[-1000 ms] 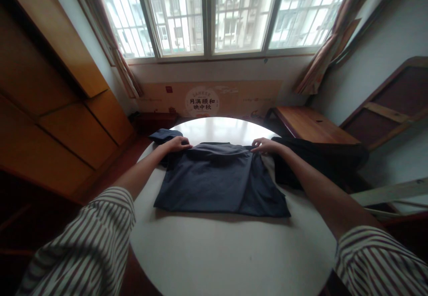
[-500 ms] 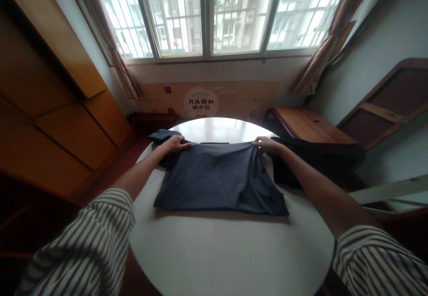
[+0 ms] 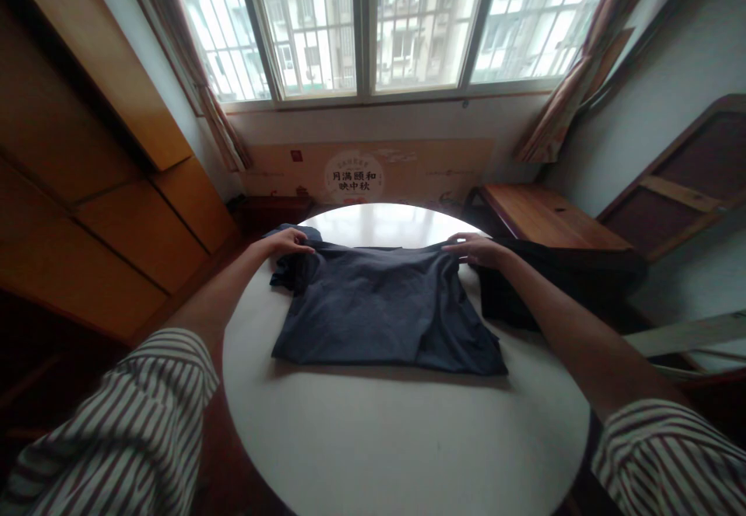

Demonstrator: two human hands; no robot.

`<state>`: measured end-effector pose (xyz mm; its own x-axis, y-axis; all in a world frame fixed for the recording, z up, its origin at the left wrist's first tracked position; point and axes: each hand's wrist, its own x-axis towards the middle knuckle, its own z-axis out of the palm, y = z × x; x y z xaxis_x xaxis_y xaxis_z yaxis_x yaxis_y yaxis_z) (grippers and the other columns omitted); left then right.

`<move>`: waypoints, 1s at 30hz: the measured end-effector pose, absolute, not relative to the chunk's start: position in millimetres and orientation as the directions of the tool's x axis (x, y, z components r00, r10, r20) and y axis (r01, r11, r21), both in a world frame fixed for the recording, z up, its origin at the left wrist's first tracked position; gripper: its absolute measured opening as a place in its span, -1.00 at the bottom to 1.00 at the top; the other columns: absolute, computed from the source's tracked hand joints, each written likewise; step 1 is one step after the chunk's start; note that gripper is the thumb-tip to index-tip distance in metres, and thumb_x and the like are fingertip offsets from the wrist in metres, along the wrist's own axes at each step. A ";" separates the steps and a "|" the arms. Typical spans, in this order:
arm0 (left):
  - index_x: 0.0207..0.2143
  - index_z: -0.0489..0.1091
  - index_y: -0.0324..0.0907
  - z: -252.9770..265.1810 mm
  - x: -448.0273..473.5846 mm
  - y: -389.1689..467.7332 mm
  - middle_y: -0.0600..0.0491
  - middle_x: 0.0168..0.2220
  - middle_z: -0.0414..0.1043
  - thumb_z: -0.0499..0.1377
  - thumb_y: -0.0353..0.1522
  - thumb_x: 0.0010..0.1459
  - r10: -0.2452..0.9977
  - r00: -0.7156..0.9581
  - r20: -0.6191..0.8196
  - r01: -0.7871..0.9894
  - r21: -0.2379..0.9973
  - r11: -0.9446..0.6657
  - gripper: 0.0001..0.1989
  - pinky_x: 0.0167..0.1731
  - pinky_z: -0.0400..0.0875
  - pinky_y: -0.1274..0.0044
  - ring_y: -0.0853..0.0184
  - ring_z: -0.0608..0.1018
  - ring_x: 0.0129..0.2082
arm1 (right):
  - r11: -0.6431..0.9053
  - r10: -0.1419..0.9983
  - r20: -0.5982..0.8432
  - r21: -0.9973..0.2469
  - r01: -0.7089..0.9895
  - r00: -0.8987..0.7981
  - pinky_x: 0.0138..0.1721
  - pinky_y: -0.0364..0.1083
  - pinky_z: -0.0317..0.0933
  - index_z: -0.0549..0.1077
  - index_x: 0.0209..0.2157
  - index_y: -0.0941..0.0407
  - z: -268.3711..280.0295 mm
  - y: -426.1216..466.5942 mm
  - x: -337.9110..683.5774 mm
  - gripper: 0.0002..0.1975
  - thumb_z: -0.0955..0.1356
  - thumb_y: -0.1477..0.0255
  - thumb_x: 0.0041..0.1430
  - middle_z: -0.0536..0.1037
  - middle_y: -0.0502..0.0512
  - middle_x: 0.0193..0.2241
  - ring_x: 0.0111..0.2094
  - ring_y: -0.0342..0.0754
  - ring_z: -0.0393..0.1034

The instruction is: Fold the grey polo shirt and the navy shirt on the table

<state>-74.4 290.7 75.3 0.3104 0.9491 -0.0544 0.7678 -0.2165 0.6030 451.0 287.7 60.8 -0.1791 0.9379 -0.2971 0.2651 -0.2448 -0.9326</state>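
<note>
A dark blue-grey shirt lies spread on the round white table, its lower edge nearly straight and facing me. My left hand pinches its far left corner between thumb and fingers. At the far right corner, my right hand grips the cloth the same way. The far edge runs between both hands, slightly lifted and wrinkled. Dark bunched cloth shows under my left hand; whether it belongs to the shirt I cannot tell.
Black cloth hangs over the table's right side beneath my right forearm. A wooden bench stands behind at right, with a wooden-framed panel leaning on the wall. Wooden cabinets line the left. Barred windows are ahead.
My left hand has moved outward to the left along with the shirt's far left corner, and the far edge is wider and lower. My right hand has barely moved; the view shifted slightly.
</note>
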 end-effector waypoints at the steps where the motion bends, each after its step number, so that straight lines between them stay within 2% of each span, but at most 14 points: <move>1: -0.57 0.44 -0.21 75.0 -78.3 291.0 0.13 -0.63 0.28 0.38 -0.15 -0.19 0.954 0.289 -0.084 0.767 0.617 -0.177 -0.68 -0.56 0.17 0.56 0.40 0.34 -0.58 | -0.261 0.924 -0.322 -0.926 0.273 -0.206 -0.32 -0.08 0.42 0.41 -0.37 0.13 60.9 286.6 452.4 -0.64 0.59 0.46 -0.17 0.56 0.07 -0.44 -0.39 -0.07 0.50; 4: -0.60 0.43 -0.20 72.2 -85.6 290.7 0.12 -0.64 0.30 0.37 -0.11 -0.18 0.969 0.225 -0.103 0.687 0.722 -0.083 -0.65 -0.58 0.21 0.55 0.40 0.35 -0.60 | -0.240 0.931 -0.310 -0.917 0.318 -0.191 -0.34 -0.09 0.42 0.38 -0.41 0.14 60.0 285.5 454.2 -0.69 0.56 0.55 -0.13 0.56 0.08 -0.47 -0.41 -0.07 0.50; 8: -0.49 0.48 -0.22 65.6 -83.7 286.0 0.07 -0.56 0.41 0.35 -0.08 -0.13 0.995 0.095 -0.036 0.567 0.823 -0.025 -0.63 -0.57 0.26 0.57 0.42 0.39 -0.58 | -0.134 0.982 -0.174 -0.917 0.376 -0.075 -0.46 -0.13 0.37 0.31 -0.38 0.10 59.3 288.3 451.9 -0.75 0.48 0.48 0.03 0.49 0.00 -0.50 -0.50 -0.13 0.43; 14: -0.49 0.49 -0.25 51.6 -77.0 284.5 0.09 -0.63 0.35 0.32 -0.02 -0.12 0.999 -0.025 0.033 0.606 0.796 -0.011 -0.56 -0.60 0.20 0.56 0.43 0.33 -0.62 | -0.065 0.996 -0.085 -0.849 0.524 -0.015 -0.47 -0.13 0.33 0.31 -0.22 0.07 56.4 290.8 445.5 -0.82 0.37 0.42 0.14 0.41 -0.07 -0.55 -0.57 -0.16 0.34; 18: -0.43 0.49 -0.26 44.5 -73.9 291.1 0.04 -0.56 0.41 0.31 -0.03 -0.09 0.991 -0.089 0.103 0.664 0.748 -0.017 -0.56 -0.49 0.29 0.53 0.36 0.41 -0.53 | -0.003 0.999 0.028 -0.738 0.675 0.034 -0.38 -0.06 0.34 0.33 -0.09 0.12 55.9 287.4 435.5 -0.74 0.32 0.40 0.17 0.47 0.06 -0.48 -0.49 -0.05 0.38; 21: -0.38 0.47 -0.25 48.2 -70.5 292.8 0.02 -0.49 0.43 0.32 -0.14 -0.05 0.981 -0.117 0.153 0.714 0.699 -0.024 -0.66 -0.34 0.36 0.50 0.29 0.47 -0.40 | 0.071 0.988 0.152 -0.624 0.778 0.032 -0.17 0.00 0.30 0.37 -0.06 0.17 60.8 271.4 424.0 -0.70 0.33 0.39 0.16 0.53 0.27 -0.26 -0.24 0.09 0.44; 23: -0.32 0.47 -0.24 55.2 -64.4 287.2 0.00 -0.43 0.43 0.32 -0.24 -0.03 0.967 -0.123 0.223 0.769 0.637 -0.049 -0.72 -0.20 0.38 0.44 0.23 0.49 -0.30 | 0.117 0.985 0.169 -0.436 0.892 -0.047 -0.12 -0.01 0.26 0.44 -0.13 0.19 64.9 251.2 418.0 -0.75 0.30 0.38 0.20 0.54 0.32 -0.21 -0.16 0.13 0.44; 24: -0.29 0.46 -0.24 59.1 -59.0 281.2 -0.02 -0.37 0.43 0.30 -0.27 0.00 0.950 -0.103 0.294 0.814 0.575 -0.089 -0.75 -0.14 0.38 0.40 0.19 0.49 -0.23 | 0.133 0.987 0.126 -0.321 0.938 -0.097 -0.15 -0.03 0.26 0.47 -0.19 0.19 66.5 238.9 416.4 -0.77 0.28 0.36 0.22 0.56 0.33 -0.24 -0.18 0.13 0.45; 26: -0.22 0.45 -0.23 64.6 -42.4 261.5 -0.07 -0.26 0.41 0.22 -0.33 0.10 0.894 0.016 0.448 0.892 0.397 -0.215 -0.80 -0.04 0.35 0.34 0.14 0.47 -0.13 | 0.154 0.988 -0.009 -0.127 0.980 -0.156 -0.24 -0.06 0.26 0.52 -0.32 0.20 68.1 212.3 416.8 -0.70 0.25 0.30 0.26 0.58 0.32 -0.33 -0.25 0.12 0.49; 27: -0.20 0.44 -0.23 65.1 -31.4 248.0 -0.09 -0.22 0.41 0.16 -0.34 0.16 0.859 0.110 0.500 0.906 0.304 -0.293 -0.82 -0.01 0.34 0.33 0.14 0.47 -0.11 | 0.149 0.986 -0.061 -0.078 0.986 -0.154 -0.28 -0.06 0.26 0.53 -0.37 0.20 67.9 199.4 418.5 -0.65 0.24 0.25 0.27 0.58 0.33 -0.36 -0.28 0.13 0.50; 28: -0.19 0.44 -0.23 63.5 -19.3 232.5 -0.09 -0.20 0.41 0.11 -0.35 0.21 0.831 0.210 0.515 0.897 0.236 -0.373 -0.81 -0.01 0.35 0.33 0.16 0.47 -0.12 | 0.134 0.986 -0.093 -0.045 0.990 -0.138 -0.31 -0.06 0.25 0.54 -0.39 0.21 67.2 187.7 420.8 -0.59 0.24 0.20 0.27 0.58 0.35 -0.37 -0.29 0.14 0.50; 30: -0.15 0.43 -0.21 53.9 5.3 198.6 -0.09 -0.17 0.42 0.04 -0.32 0.28 0.798 0.385 0.463 0.837 0.190 -0.513 -0.78 -0.02 0.37 0.36 0.19 0.49 -0.13 | 0.106 0.987 -0.125 -0.008 0.994 -0.106 -0.32 -0.04 0.25 0.55 -0.39 0.24 64.4 169.4 425.8 -0.51 0.24 0.11 0.27 0.57 0.40 -0.36 -0.28 0.18 0.50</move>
<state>5.3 198.6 53.9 0.3851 0.7985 0.4628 0.8369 -0.5135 0.1896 425.8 169.4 64.4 -0.1061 0.9865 -0.1247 0.9943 0.1060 -0.0075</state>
